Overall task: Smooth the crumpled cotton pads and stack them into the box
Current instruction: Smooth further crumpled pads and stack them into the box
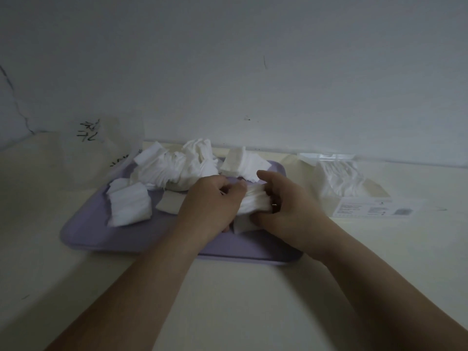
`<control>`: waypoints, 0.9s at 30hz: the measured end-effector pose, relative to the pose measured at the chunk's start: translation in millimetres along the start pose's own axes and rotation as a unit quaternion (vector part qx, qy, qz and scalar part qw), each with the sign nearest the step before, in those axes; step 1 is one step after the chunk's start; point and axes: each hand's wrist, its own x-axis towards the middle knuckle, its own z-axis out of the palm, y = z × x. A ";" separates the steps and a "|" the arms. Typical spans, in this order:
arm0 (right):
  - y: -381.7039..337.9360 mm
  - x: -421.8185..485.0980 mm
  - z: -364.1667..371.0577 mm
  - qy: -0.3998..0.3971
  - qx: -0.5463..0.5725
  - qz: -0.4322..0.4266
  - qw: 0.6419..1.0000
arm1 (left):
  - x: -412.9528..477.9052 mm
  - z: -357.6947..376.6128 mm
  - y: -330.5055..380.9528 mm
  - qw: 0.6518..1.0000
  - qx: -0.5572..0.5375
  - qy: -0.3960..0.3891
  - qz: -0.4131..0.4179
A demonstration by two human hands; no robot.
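Currently the left hand and right hand pinch a crumpled white cotton pad, stretched between them over the flat lilac plastic tray — tugging harder could tear it. Right of the tray sits the clear plastic box.

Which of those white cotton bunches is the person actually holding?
The crumpled white cotton pad bunch gripped between the left hand and right hand, over the lilac plastic tray; the other pads lie loose on it.
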 end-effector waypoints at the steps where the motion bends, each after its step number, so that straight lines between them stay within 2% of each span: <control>1: -0.2 0.1 -1.2 -0.003 -0.008 0.000 1.000 | -0.2 -0.2 -1.1 1.000 0.005 -0.001 0.005; 4: 2.1 0.0 -4.0 0.004 -0.003 0.011 1.000 | -0.2 -2.1 0.3 1.000 -0.007 -0.011 0.006; 7: 6.9 1.8 -5.5 0.021 0.094 0.034 0.995 | 0.9 -6.9 2.7 0.997 -0.057 -0.053 -0.009; 10: 10.3 5.0 -8.3 0.020 0.207 0.054 0.977 | 1.9 -11.7 -2.6 0.989 -0.081 -0.115 0.040; 13: 9.3 5.1 -13.2 0.013 0.270 0.057 0.961 | 4.5 -14.2 -7.4 0.990 -0.079 -0.109 0.036; 16: 1.7 2.9 -22.7 0.015 0.313 0.060 0.948 | 1.3 -14.2 -0.4 0.981 -0.155 -0.110 0.042; 19: -5.1 -0.4 -35.6 -0.019 0.368 0.063 0.927 | 1.5 -10.5 8.7 0.975 -0.183 -0.114 0.058; 22: -10.6 -3.7 -45.5 -0.039 0.376 0.077 0.923 | 5.0 -7.6 20.3 0.977 -0.166 -0.112 0.069; 27: -9.0 -2.6 -68.6 -0.005 0.341 0.079 0.937 | 7.8 6.0 47.4 0.978 -0.173 -0.109 0.048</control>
